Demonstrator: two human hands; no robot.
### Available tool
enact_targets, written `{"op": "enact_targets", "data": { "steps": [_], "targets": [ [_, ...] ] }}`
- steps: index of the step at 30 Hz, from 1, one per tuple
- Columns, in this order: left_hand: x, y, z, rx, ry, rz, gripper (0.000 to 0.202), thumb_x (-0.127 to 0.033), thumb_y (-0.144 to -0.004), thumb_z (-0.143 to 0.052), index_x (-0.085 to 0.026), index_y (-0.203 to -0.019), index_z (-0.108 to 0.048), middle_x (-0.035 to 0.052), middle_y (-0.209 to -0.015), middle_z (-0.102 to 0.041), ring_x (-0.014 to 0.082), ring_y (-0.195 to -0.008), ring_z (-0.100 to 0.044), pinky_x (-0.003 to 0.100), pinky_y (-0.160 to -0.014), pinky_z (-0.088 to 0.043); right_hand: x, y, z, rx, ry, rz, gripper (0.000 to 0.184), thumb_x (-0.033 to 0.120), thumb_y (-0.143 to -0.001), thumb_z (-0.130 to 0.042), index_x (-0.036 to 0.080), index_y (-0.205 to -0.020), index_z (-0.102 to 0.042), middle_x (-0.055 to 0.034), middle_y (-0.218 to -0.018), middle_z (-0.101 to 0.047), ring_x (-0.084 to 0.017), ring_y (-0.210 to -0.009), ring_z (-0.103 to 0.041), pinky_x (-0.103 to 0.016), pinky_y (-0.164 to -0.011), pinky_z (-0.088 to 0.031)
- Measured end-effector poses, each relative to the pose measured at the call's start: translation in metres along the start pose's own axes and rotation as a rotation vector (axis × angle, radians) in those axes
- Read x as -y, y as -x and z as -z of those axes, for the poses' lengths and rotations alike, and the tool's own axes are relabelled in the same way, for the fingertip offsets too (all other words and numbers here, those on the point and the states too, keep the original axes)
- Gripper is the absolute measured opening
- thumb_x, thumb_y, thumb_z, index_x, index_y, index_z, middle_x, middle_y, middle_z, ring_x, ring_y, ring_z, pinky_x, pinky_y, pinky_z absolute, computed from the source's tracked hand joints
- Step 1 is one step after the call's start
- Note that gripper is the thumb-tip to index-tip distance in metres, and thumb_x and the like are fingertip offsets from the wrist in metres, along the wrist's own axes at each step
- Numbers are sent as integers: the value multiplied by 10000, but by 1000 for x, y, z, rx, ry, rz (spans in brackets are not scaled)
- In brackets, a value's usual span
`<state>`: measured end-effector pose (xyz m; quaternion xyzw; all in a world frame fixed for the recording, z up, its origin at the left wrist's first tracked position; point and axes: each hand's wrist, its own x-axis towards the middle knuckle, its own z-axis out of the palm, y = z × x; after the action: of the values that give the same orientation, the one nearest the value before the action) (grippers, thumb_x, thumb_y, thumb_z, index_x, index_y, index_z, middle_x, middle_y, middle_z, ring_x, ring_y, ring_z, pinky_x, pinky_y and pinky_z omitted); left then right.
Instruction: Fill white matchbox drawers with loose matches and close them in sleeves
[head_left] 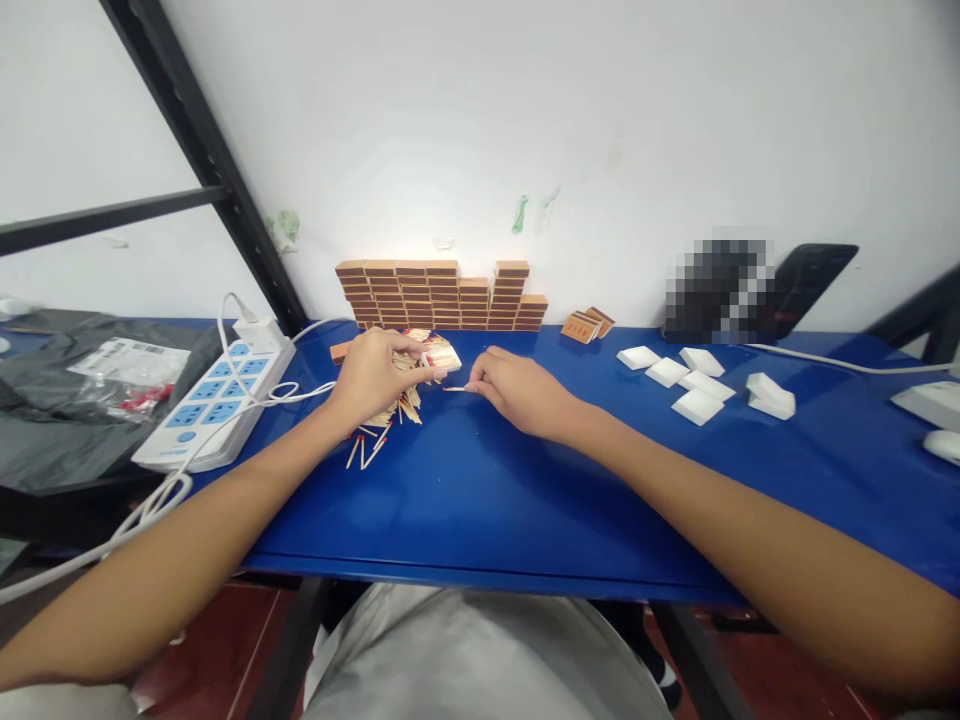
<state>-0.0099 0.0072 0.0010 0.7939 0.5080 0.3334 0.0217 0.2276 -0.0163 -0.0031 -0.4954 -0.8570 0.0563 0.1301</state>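
while the left hand [375, 374] grips a match-filled tray [451, 367], the right hand [519, 392] pinches one match [454, 389].

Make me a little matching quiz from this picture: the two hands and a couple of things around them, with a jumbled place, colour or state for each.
Column one
1. left hand
2. right hand
3. power strip
4. matchbox stack

Column two
A. at the back of the blue table
B. pinching a single match
C. white and blue
D. holding a small white tray

Right pairs: 1-D, 2-B, 3-C, 4-A
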Motion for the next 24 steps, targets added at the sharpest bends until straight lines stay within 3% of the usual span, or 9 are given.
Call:
{"op": "enact_targets", "data": {
  "steps": [4,12,24],
  "targets": [
    [3,0,-3,84,75,-51,381,-546,-713,-900,-219,-898,-844,56,-894,-812,252,-840,-705,330,-724,-488,-2,-1,8,-48,87,-29,195,296,-1081,-504,154,-1112,-635,-117,-1178,-656,-237,-972,-664,-320,-754,-425],
    [3,3,-8,168,228,-246,408,-563,-740,-880,-235,-977,-836,59,-975,-805,244,-904,-710,348,-800,-525,-1,-1,2,-90,82,14,160,281,-1079,-513,166,-1104,-623,-97,-1153,-645,-214,-939,-646,-306,-720,-401],
    [1,2,-8,179,298,-252,386,-551,-743,-882,-236,-960,-829,61,-978,-807,250,-909,-716,367,-816,-547,-15,-3,-1,-185,5,173,102,250,-1036,-562,177,-1054,-630,-69,-1072,-625,-185,-865,-593,-296,-712,-384]
  ]
}}
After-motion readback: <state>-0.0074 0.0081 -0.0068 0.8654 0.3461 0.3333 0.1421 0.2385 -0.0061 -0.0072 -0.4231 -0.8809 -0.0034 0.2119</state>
